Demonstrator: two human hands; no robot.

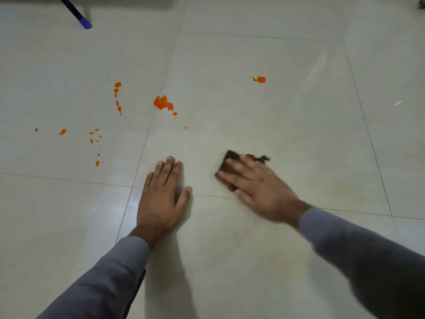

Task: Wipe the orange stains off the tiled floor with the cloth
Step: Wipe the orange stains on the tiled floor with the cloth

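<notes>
Pale floor (287,116) carries stains (163,103) unwiped; our right hand (255,183) presses the cloth (226,161) with spread fingers, left hand (161,192) flat, and next we judge a sweep toward them.

My left hand (164,192) lies flat on the floor (287,125), fingers toward 12 o'clock. At its 3 o'clock, just apart, my right hand (255,187) lies on the cloth (230,157), which is on the floor and sticks out past the fingers toward 11 o'clock. The big stain (162,103) sits at 12 o'clock from my left hand, well apart. A trail of stains (117,97) lies at its 9 o'clock, and scattered spots (95,140) at 10 o'clock from my left hand. One spot (260,79) is at 12 o'clock from the cloth. A pole (76,13) touches the floor far off at 11 o'clock.
</notes>
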